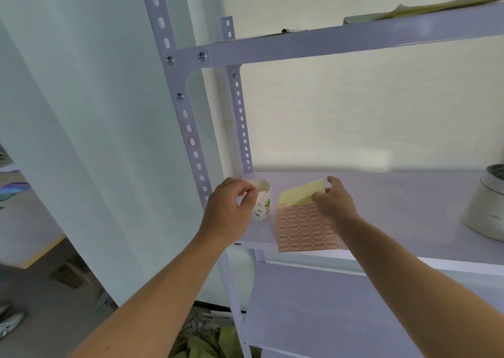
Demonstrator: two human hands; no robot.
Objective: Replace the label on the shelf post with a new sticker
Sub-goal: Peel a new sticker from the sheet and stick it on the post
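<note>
- White metal shelf [395,194] carried a sticker sheet [304,228] at its near edge, just right of a paper cup [263,203].
- Left hand [227,212] hovered by the cup, thumb and forefinger pinched; what they held was unclear.
- Right hand [334,202] lifted the sheet's yellow backing.
- Perforated shelf post [188,128] stood left, bearing faint red marks.
- Pale walls rose behind.

A pale lavender metal shelf [395,191] runs between slotted uprights. On it, near the left front post [191,137], stands a small white paper cup [263,203] with a green print. Just beside the cup lies a sheet of red-bordered stickers [302,228], its yellow backing sheet [302,194] lifted at the far end. A large white roll [484,207] sits at the far right.
</note>
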